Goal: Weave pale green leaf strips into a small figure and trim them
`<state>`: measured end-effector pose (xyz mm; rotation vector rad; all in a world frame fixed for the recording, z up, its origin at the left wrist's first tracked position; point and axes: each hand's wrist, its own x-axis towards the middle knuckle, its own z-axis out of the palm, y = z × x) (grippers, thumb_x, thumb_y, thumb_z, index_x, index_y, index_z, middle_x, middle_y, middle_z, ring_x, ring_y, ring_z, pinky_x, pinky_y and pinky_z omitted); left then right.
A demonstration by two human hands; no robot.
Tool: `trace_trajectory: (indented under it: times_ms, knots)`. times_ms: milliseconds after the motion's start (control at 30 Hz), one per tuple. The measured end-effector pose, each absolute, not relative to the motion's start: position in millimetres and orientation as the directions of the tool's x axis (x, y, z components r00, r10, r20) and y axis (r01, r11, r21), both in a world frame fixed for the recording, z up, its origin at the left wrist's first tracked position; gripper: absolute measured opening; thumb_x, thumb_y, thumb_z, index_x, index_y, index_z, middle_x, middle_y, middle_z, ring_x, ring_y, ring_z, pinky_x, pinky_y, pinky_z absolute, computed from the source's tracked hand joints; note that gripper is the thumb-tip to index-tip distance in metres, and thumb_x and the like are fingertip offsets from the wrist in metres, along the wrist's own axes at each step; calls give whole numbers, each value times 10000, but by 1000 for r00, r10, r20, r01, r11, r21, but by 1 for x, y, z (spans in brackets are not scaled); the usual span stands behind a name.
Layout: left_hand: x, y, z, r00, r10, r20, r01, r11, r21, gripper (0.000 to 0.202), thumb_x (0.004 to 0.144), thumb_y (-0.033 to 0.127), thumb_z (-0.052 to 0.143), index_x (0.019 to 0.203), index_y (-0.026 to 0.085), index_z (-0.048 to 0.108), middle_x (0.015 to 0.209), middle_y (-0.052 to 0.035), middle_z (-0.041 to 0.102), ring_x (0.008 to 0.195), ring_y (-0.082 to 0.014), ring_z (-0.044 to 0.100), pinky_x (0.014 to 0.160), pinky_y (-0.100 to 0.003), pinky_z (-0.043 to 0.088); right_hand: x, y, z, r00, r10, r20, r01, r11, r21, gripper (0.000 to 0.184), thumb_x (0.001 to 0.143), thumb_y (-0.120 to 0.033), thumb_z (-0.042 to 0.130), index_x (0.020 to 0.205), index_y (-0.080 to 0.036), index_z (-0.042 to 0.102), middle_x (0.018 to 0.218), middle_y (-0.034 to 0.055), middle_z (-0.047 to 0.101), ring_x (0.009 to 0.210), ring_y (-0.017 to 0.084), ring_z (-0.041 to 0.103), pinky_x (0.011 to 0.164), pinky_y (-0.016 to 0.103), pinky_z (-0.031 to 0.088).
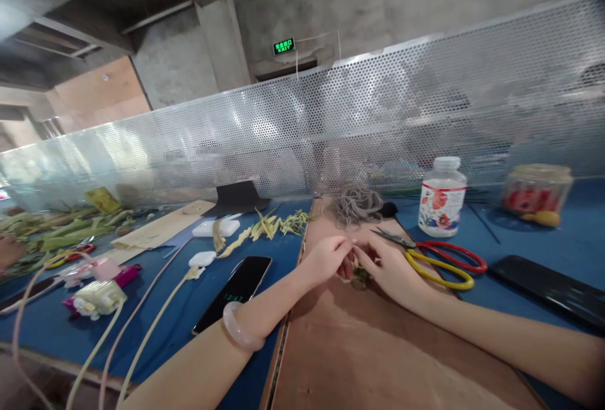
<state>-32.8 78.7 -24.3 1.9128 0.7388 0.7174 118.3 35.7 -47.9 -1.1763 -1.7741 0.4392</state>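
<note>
My left hand (328,257), with a pale bangle (242,328) on its wrist, and my right hand (385,268) meet over the brown wooden board (373,341). Both hands are closed, fingertips pinched together and touching. A small greenish-brown piece (360,276), like dried plant matter, shows beneath the fingers; its shape is mostly hidden. Just beyond the hands lies a tangle of grey string (357,205). Scissors (444,262) with one red and one yellow handle rest right of my right hand, blades pointing toward the string.
A labelled bottle (442,199), a jar (537,189) and a dark phone (551,287) stand or lie at right. Left are another phone (236,290), charging cables (154,334), pale leaf strips (269,226) and green husks (70,237). A perforated metal screen (265,133) borders the back. A co-worker's hand (10,252) shows far left.
</note>
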Motion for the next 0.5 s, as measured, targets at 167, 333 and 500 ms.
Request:
trace_trajectory:
  times_ms: [167,333,500]
  knots:
    - [-33,82,-27,661,734,157,177,-356,918,360,837,476,370,756,141,473,471,4,553,391,-95,517,410,-190,406,120,39,-49,-84,851,519,533,478,-698,232,840,-340,403,909,-190,566,805,43,648,701,166,591,620,278,453]
    - [-31,82,-28,711,690,137,115,-306,945,331,835,468,393,872,144,452,576,-17,603,437,-88,532,441,-189,411,121,42,-51,-21,841,541,526,470,-709,239,836,-350,405,856,-182,574,730,40,635,661,165,582,589,272,449]
    - [-32,80,-27,712,686,149,115,-323,939,306,849,438,380,875,143,457,574,-18,602,451,-90,542,451,-186,413,122,42,-50,-31,846,532,542,462,-702,238,841,-357,406,819,-175,559,709,34,633,627,157,579,589,276,444]
